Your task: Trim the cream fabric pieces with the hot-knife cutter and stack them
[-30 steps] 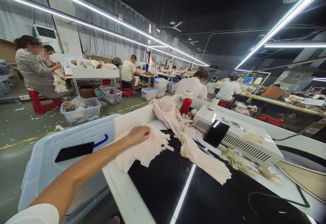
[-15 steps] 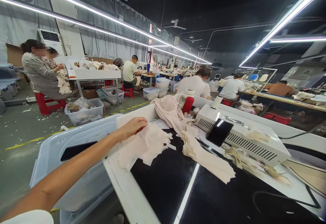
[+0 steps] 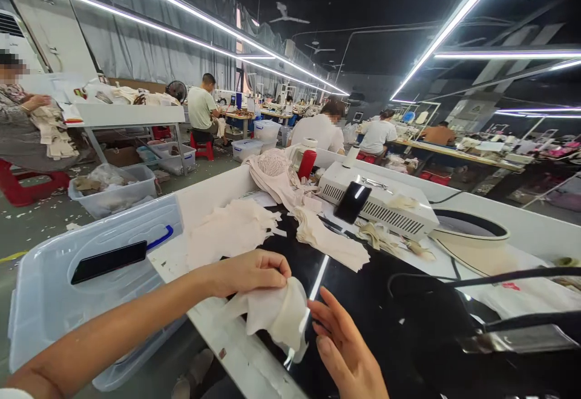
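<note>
Between thumb and fingers, my left hand pinches a thin cream fabric piece that hangs over the front edge of the black tabletop. My right hand is just right of the fabric, fingers apart, with nothing visible in it. Behind my left hand lies a spread pile of cut cream fabric pieces. A second stack of pale fabric strips rests on the black surface farther right. Beyond them a beige lace-patterned garment is heaped at the back.
A white vented machine with a phone leaning on it stands at the back. On the left, a lidded plastic bin carries a dark phone. Black cables cross the right side. Several people work at tables beyond.
My left hand has moved from the fabric pile toward me and right, carrying a cream piece. My right hand has come into view. The view has turned right.
</note>
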Tool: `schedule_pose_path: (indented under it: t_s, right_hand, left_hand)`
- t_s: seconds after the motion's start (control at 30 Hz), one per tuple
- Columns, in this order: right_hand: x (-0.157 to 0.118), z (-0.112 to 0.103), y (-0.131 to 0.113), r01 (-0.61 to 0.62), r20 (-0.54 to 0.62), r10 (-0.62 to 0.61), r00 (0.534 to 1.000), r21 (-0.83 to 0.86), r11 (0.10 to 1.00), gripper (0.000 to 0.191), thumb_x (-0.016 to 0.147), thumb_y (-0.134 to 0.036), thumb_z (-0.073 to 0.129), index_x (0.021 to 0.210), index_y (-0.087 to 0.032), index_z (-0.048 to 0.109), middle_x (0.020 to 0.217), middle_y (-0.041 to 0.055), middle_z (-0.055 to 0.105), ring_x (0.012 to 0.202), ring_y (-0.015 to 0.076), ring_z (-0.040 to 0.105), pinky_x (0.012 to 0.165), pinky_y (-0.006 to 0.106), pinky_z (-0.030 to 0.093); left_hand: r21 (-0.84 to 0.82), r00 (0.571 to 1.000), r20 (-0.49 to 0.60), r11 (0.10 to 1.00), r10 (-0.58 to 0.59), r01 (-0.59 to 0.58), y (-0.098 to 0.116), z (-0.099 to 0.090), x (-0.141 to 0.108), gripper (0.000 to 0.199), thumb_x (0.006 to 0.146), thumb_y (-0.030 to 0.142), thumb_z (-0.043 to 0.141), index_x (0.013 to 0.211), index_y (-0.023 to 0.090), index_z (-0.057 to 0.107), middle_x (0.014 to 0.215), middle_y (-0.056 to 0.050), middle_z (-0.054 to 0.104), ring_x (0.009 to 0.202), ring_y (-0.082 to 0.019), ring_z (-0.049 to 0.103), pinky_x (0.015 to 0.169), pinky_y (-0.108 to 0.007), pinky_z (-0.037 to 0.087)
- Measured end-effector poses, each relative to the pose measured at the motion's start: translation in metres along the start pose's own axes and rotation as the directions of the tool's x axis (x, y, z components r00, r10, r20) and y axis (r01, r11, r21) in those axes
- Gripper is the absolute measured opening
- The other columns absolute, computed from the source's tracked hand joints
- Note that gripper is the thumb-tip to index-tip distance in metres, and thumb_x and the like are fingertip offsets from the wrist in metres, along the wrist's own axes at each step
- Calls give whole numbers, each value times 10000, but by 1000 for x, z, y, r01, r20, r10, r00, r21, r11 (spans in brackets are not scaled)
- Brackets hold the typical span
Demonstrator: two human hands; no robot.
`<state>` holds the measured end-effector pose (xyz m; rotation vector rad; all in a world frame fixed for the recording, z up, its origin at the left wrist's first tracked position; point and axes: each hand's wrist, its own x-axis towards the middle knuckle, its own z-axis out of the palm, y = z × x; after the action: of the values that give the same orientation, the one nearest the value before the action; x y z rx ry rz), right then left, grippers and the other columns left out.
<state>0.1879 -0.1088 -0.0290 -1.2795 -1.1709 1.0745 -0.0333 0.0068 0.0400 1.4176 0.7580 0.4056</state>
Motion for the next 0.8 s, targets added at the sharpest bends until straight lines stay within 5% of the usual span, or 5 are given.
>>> schedule_pose_path:
  t_s: [0.17,0.37,0.6,0.8]
  right_hand:
    - [11,20,3,-160,252,146,957,35,987,680,685,-760,820,1010,-163,814,872,93,777,882,285,711,806,369,592]
    - [-2,28,12,-232,237,220,946,25,972,649,701,-782,791,848,-150,783,667,33,664,658,177,583,647,290,507]
    - [-6,30,22,-339,292,329,898,-19,941,640,679,-782,802,718,-156,677,517,-37,484,510,103,418,536,257,356]
    - [-13,28,21,-304,320,300,899,-39,952,619,704,-770,787,674,-184,588,534,-38,472,528,106,418,549,260,356]
  left_hand:
    - [40,1000,1,999,11,-11,-8,16,10,309,826,463,726,882,186,603,758,39,521,643,-102,411,561,-198,329]
    - [104,1000,20,994,12,-14,-15,20,10,450,872,618,714,953,178,664,834,2,616,691,-118,496,607,-207,386]
    - [279,990,-98,958,103,-72,-24,21,18,373,922,527,619,865,166,695,809,-4,626,725,-141,524,642,-226,401]
    - [327,970,-150,936,190,-133,-37,22,22,305,920,440,600,819,164,682,799,1,623,774,-153,537,700,-241,404]
